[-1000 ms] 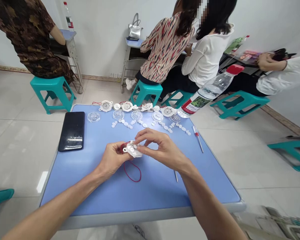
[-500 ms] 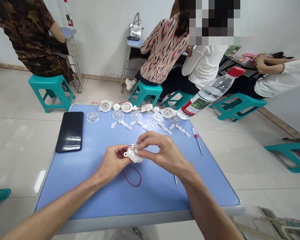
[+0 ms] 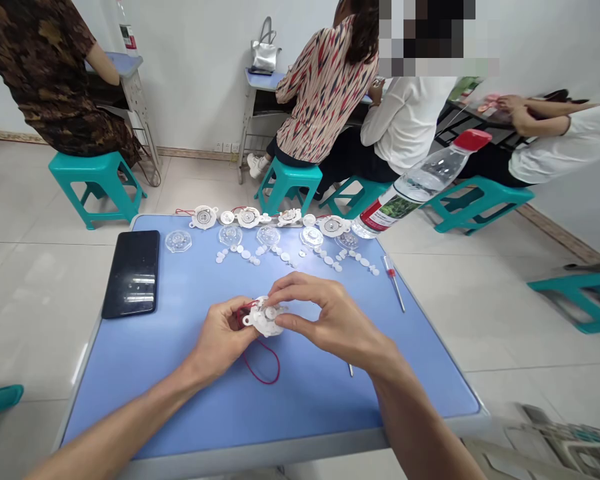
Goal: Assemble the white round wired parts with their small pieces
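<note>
A white plastic disc (image 3: 265, 318) is gripped by the left hand (image 3: 223, 339) and the right hand (image 3: 330, 313), fingers closed on it, held over the middle of the blue table (image 3: 130, 400), a red cord (image 3: 263, 365) looped below it, small white parts (image 3: 245, 254) laid in rows along the far edge.

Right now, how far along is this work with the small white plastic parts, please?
Done, it seems: white round units in a row along the far edge of the blue table. In hand: a white unit, held by the left hand and worked by the right hand, with a red wire hanging below. Left: clear round covers and small white discs lie loose.
</note>
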Motion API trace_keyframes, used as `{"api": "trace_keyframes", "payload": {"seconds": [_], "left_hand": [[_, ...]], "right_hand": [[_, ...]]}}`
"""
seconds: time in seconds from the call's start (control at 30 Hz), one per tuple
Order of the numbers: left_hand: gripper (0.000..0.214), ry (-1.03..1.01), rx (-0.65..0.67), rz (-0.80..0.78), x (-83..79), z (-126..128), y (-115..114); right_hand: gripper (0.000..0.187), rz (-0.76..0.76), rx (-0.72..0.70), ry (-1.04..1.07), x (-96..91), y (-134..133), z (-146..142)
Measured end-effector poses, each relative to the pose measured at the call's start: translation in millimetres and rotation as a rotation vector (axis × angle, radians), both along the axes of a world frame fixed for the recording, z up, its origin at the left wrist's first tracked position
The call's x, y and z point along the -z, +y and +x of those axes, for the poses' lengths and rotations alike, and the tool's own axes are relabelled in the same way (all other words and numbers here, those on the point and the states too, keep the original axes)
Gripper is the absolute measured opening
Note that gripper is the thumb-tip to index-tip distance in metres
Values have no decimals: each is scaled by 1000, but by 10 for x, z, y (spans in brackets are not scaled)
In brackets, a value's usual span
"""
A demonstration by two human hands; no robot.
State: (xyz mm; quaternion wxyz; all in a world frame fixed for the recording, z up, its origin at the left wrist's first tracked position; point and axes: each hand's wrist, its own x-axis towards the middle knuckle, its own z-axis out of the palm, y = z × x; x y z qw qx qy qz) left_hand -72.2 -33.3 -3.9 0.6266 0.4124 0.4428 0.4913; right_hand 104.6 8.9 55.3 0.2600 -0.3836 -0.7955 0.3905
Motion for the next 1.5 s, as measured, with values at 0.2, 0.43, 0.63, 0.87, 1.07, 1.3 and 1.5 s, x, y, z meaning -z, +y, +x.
{"api": "trace_keyframes", "payload": {"seconds": [0.2,0.43,0.63,0.87,1.07,1.3,1.5], "left_hand": [[21,22,3,-9,21,9,2],[20,27,0,-19,10,20,6],[19,44,15,10,20,8,6],[22,19,24,-3,20,12,7],[22,27,35,-17,10,10,8],[21,14,51,-19,-4,12,6],[18,50,46,-8,25,1,-2]], "right_hand": [[18,10,32,-7,-8,-19,-19],[13,104,66,-96,26,-60,-66],[13,106,11,-105,24,-47,-27],[20,150,-4,-159,0,-46,-25],[16,219,-28,-189,-13,-42,-18],[12,188,-59,-157,-14,-20,0],[17,155,-89,-174,-19,-6,18]]}}
